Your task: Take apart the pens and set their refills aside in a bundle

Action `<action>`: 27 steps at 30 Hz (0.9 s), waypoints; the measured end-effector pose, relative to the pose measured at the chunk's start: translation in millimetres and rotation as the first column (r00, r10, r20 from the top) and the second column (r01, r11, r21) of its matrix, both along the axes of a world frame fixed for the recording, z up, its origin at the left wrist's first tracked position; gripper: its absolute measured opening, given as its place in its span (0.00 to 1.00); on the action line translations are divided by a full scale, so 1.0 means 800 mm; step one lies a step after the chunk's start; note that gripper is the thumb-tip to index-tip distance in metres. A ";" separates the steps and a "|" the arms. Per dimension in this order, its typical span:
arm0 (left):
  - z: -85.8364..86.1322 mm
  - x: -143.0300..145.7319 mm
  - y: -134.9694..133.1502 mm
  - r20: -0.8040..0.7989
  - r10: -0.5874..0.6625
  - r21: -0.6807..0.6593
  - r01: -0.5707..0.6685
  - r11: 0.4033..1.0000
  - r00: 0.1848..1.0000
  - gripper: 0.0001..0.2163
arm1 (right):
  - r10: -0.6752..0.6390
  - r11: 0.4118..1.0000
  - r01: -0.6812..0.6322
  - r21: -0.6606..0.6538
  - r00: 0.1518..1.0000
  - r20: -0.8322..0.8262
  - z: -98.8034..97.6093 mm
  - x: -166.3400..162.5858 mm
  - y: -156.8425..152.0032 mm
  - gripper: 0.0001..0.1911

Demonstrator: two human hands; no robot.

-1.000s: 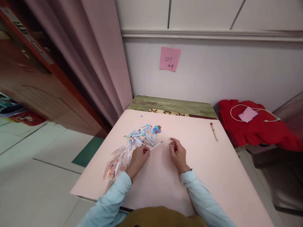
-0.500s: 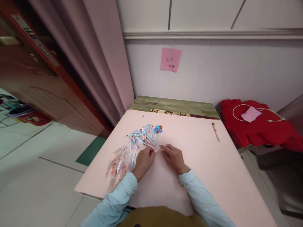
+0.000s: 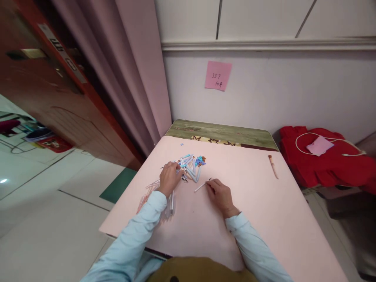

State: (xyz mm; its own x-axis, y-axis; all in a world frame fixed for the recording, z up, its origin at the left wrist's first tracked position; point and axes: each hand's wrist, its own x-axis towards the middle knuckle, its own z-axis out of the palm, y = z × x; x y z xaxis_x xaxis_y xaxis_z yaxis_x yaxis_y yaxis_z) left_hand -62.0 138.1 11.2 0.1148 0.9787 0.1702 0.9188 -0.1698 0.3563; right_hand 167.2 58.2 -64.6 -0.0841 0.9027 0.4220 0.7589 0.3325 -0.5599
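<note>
My right hand (image 3: 221,196) is closed, its thumb and forefinger pinching the dark-tipped end of a thin white pen refill (image 3: 201,187). The refill slants down to the left, just above or on the pink table covering. Over the pile of blue pen barrels (image 3: 192,172), my left hand (image 3: 170,178) is bent with thumb and fingers a little apart; part of the pile is hidden beneath it. Small blue and brown pieces (image 3: 201,160) lie heaped at the pile's right side. Nearer me, clear and pinkish pen parts (image 3: 169,209) are partly covered by my left forearm.
A beige pen with a brown top (image 3: 273,167) lies at the table's right. One small blue piece (image 3: 181,144) sits near the back edge. Red cloth with a white cable (image 3: 298,141) is beyond the right side; a wooden door (image 3: 76,113) and curtain (image 3: 141,66) stand left.
My left hand has let go of the white refill and moved left and up onto the pile. My right hand keeps the refill. The whole view has shifted slightly.
</note>
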 end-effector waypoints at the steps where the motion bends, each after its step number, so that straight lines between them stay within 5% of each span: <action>1: -0.002 0.001 0.005 -0.029 0.004 -0.022 -0.004 1.000 1.000 0.08 | 0.001 1.000 -0.001 0.000 1.000 0.000 0.000 0.000 0.000 0.12; 7: -0.022 0.022 0.002 -0.193 0.016 0.019 -0.012 1.000 0.981 0.17 | -0.015 1.000 0.015 0.003 1.000 -0.001 -0.002 0.001 0.001 0.13; 13: -0.019 0.032 -0.002 -0.229 -0.003 -0.015 0.000 1.000 0.973 0.19 | -0.021 1.000 0.021 0.002 1.000 -0.002 0.001 0.001 0.001 0.12; 27: -0.020 0.035 -0.014 -0.046 -0.076 0.034 0.077 0.996 0.996 0.16 | -0.033 0.999 0.032 -0.014 0.997 -0.072 -0.003 0.004 0.004 0.12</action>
